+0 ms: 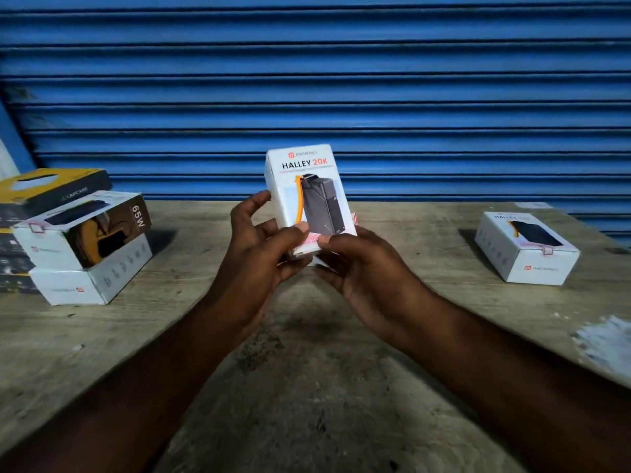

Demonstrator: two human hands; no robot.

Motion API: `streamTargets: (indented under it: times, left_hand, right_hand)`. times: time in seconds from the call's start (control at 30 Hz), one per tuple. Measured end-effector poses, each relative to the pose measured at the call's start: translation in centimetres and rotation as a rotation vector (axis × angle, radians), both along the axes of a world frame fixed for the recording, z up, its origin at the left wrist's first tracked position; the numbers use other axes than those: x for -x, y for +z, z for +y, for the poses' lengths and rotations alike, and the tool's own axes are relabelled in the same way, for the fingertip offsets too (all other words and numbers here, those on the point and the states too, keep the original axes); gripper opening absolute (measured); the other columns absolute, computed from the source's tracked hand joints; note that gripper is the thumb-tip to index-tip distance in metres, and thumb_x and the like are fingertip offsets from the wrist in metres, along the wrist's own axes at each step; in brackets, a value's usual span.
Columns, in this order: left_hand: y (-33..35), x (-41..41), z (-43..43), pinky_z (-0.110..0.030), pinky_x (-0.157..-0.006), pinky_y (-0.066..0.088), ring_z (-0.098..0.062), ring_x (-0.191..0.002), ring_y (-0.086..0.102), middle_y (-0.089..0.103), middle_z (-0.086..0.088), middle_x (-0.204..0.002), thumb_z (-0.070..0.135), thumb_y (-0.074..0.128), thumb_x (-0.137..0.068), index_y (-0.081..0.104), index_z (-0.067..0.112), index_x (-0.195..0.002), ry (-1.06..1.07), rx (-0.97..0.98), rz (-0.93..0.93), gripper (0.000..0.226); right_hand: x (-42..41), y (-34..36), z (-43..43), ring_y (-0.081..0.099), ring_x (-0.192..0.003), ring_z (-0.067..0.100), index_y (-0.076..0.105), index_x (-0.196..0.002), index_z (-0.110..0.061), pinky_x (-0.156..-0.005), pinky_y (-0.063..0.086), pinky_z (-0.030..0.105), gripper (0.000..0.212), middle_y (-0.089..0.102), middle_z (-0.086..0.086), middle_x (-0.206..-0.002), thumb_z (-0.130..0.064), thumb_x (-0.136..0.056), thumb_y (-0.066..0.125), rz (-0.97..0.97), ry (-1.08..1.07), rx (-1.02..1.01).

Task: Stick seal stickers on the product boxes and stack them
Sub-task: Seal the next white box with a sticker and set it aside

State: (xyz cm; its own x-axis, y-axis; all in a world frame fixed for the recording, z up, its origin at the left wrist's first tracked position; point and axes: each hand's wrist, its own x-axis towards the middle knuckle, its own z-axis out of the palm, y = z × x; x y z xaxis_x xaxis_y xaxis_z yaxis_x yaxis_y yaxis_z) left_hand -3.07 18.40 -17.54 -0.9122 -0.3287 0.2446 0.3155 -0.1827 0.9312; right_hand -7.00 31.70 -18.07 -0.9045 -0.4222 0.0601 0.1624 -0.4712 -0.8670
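Two hands hold one white product box point(307, 186) upright above the middle of the wooden table point(307, 370), with its printed front toward the camera. The front reads "HALLEY 20K" in black and red under a small red logo. Below that is a picture of a dark rectangular device and a curved orange arrow. The left hand point(252, 254) wraps the box's lower left side, fingers curled and thumb pressed on the lower front. The right hand point(362, 268) grips the lower right corner from beneath, its thumb on the front just beside the left thumb. Between the thumbs shows a pinkish strip point(312, 238), probably a seal sticker, though blur and the thumbs hide most of it. The box's flaps are closed.

Well apart on the table's right, a second white box point(526, 247) lies flat and closed, with a pink seal point(546, 250) over its near top edge. On the left is a stack: a bottom white box point(85, 285), a 65W box point(85, 230) resting askew on it, and a yellow-and-black box point(51, 189) behind. All are closed, so their contents stay hidden. A blue roller shutter point(307, 80) fills the background.
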Motion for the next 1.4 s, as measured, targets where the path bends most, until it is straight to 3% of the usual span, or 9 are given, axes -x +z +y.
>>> streamTargets:
  times: [0.1, 0.2, 0.4, 0.6, 0.8, 0.97, 1.1, 1.2, 1.4]
  left_hand:
    - [0.1, 0.0, -0.3, -0.045, -0.085, 0.059, -0.026, -0.1, 0.073, 0.068, -0.01, -0.117, 0.016, 0.073, -0.081, 0.041, 0.03, -0.136, 0.011, 0.056, -0.005, 0.065]
    - [0.1, 0.1, -0.6, -0.043, -0.085, 0.059, -0.024, -0.099, 0.073, 0.07, -0.009, -0.117, 0.014, 0.067, -0.092, 0.04, 0.028, -0.138, 0.016, 0.071, -0.036, 0.054]
    - [-0.2, 0.4, -0.7, -0.038, -0.082, 0.057, -0.018, -0.091, 0.073, 0.075, -0.002, -0.105, 0.014, 0.063, -0.094, 0.041, 0.026, -0.137, 0.011, 0.087, -0.055, 0.05]
    - [-0.4, 0.7, -0.8, -0.039, -0.085, 0.059, -0.02, -0.097, 0.073, 0.074, -0.004, -0.108, 0.019, 0.063, -0.095, 0.047, 0.022, -0.131, 0.048, 0.079, -0.094, 0.04]
    - [-0.8, 0.6, -0.9, -0.031, -0.081, 0.056, -0.016, -0.097, 0.071, 0.075, -0.002, -0.108, 0.024, 0.059, -0.098, 0.065, 0.018, -0.119, 0.013, 0.191, -0.117, 0.023]
    - [-1.2, 0.4, -0.9, -0.033, -0.09, 0.054, -0.009, -0.105, 0.069, 0.073, 0.008, -0.114, 0.032, 0.073, -0.088, 0.062, 0.026, -0.124, 0.073, 0.432, -0.085, 0.038]
    - [-1.0, 0.5, -1.4, -0.035, -0.087, 0.055, -0.011, -0.101, 0.07, 0.074, 0.006, -0.11, 0.027, 0.072, -0.087, 0.066, 0.026, -0.119, 0.077, 0.427, -0.083, 0.032]
    - [-0.7, 0.5, -1.2, -0.029, -0.079, 0.055, -0.01, -0.087, 0.071, 0.077, 0.003, -0.097, 0.012, 0.057, -0.098, 0.072, 0.022, -0.104, 0.038, 0.277, -0.067, 0.019]
    - [-0.2, 0.2, -1.0, -0.02, -0.068, 0.057, -0.01, -0.085, 0.073, 0.078, 0.006, -0.089, 0.021, 0.049, -0.102, 0.072, 0.023, -0.096, -0.005, 0.26, -0.068, 0.023]
  right_hand:
    - [-0.4, -0.4, -0.2, 0.065, -0.094, 0.016, 0.063, -0.118, 0.0, -0.096, 0.051, 0.037, 0.026, 0.069, 0.01, -0.099, -0.011, -0.095, 0.054, 0.003, 0.013, -0.004]
    - [-0.2, -0.6, -0.1, 0.069, -0.086, 0.009, 0.067, -0.095, -0.016, -0.086, 0.051, 0.032, 0.012, 0.073, -0.001, -0.088, -0.023, -0.097, 0.057, 0.085, -0.018, -0.096]
    - [0.1, -0.8, 0.4, 0.07, -0.102, 0.018, 0.07, -0.111, -0.014, -0.089, 0.052, 0.03, 0.022, 0.076, 0.004, -0.106, -0.02, -0.09, 0.068, 0.282, -0.083, -0.305]
    - [1.0, -0.9, 0.4, 0.06, -0.093, 0.021, 0.064, -0.083, -0.018, -0.083, 0.046, 0.032, 0.021, 0.064, 0.003, -0.087, -0.016, -0.098, 0.05, 0.18, -0.088, -0.276]
    - [0.8, -1.1, 0.8, 0.067, -0.088, -0.002, 0.07, -0.115, -0.022, -0.074, 0.047, 0.014, 0.026, 0.074, -0.011, -0.101, -0.01, -0.096, 0.057, 0.454, -0.169, -0.363]
    - [1.3, -1.5, 0.9, 0.056, -0.066, -0.008, 0.068, -0.122, -0.021, -0.07, 0.034, 0.016, 0.03, 0.062, -0.028, -0.07, -0.012, -0.1, 0.051, 0.599, -0.209, -0.45]
    - [1.0, -1.3, 0.9, 0.063, -0.081, -0.007, 0.067, -0.123, -0.022, -0.08, 0.042, 0.021, 0.03, 0.07, -0.024, -0.089, -0.02, -0.095, 0.056, 0.64, -0.188, -0.464]
    - [1.0, -1.3, 0.7, 0.067, -0.107, 0.005, 0.067, -0.121, -0.025, -0.099, 0.05, 0.04, 0.036, 0.073, -0.013, -0.112, -0.033, -0.086, 0.064, 0.692, -0.239, -0.502]
    - [1.6, -1.4, 1.4, 0.071, -0.09, 0.008, 0.069, -0.119, -0.03, -0.086, 0.057, 0.043, 0.041, 0.076, -0.008, -0.096, -0.052, -0.085, 0.062, 0.744, -0.378, -0.657]
